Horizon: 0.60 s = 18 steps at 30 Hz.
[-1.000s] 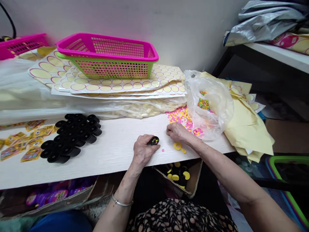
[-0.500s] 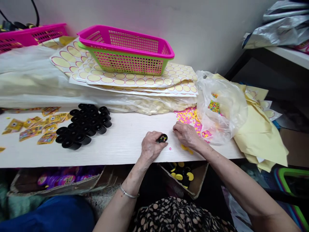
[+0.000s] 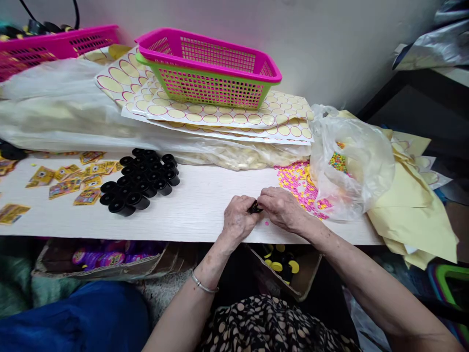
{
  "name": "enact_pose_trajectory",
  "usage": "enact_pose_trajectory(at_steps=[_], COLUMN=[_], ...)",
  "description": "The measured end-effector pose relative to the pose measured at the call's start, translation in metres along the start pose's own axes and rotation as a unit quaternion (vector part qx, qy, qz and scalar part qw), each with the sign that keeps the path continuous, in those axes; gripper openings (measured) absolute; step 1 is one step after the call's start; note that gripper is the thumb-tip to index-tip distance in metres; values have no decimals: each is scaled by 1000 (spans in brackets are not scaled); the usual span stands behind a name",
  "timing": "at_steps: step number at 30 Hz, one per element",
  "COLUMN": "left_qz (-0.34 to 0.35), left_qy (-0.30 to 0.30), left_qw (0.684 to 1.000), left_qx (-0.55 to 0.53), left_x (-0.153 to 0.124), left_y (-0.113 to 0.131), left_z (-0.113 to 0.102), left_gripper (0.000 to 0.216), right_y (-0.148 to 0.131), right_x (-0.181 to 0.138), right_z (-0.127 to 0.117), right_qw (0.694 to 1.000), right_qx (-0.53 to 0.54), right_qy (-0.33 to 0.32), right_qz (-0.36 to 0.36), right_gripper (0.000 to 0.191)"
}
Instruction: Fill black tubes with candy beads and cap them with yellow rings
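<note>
My left hand (image 3: 237, 218) is closed round a small black cup (image 3: 254, 208) near the front edge of the white table (image 3: 198, 205). My right hand (image 3: 281, 208) has its fingers curled and meets the cup from the right; what it holds, if anything, is hidden. One pink bead (image 3: 267, 223) lies on the table just below the hands. A spread of pink and yellow beads (image 3: 296, 180) lies right of my right hand.
A cluster of black cups (image 3: 141, 180) stands at the table's left-middle, with small printed cards (image 3: 69, 178) beyond. A pink and green basket (image 3: 208, 68) rests on round-sticker sheets (image 3: 227, 117). A clear plastic bag (image 3: 351, 161) of coloured beads sits right. A cardboard box (image 3: 282, 266) with yellow caps is below.
My right hand has moved left from the bead pile to meet the black cup in my left hand. The yellow ring on the table is no longer in sight. The camera has panned left.
</note>
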<state>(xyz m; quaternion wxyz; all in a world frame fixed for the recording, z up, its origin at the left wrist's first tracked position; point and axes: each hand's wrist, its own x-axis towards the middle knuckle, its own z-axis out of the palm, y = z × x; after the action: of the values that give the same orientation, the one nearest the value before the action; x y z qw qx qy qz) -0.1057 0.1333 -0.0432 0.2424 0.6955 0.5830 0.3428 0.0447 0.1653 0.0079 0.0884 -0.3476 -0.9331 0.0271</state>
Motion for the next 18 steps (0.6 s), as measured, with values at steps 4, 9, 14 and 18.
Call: enact_pose_trajectory(at_steps=[4, 9, 14, 18], left_qz=[10, 20, 28, 21], left_qy=[4, 10, 21, 17], left_qw=[1000, 1000, 999, 1000], left_qx=[-12, -8, -18, -5], left_x=[0, 1, 1, 1], left_y=[0, -1, -1, 1], left_z=[0, 1, 2, 1], left_gripper=[12, 10, 5, 4], right_y=[-2, -2, -14, -20], right_x=[3, 4, 8, 11], right_z=[-2, -3, -7, -11], right_qw=[1000, 999, 996, 995], right_qx=[-9, -4, -41, -55], right_qy=[-14, -30, -78, -85], right_qz=[-8, -12, 3, 16], right_gripper=[21, 22, 21, 20])
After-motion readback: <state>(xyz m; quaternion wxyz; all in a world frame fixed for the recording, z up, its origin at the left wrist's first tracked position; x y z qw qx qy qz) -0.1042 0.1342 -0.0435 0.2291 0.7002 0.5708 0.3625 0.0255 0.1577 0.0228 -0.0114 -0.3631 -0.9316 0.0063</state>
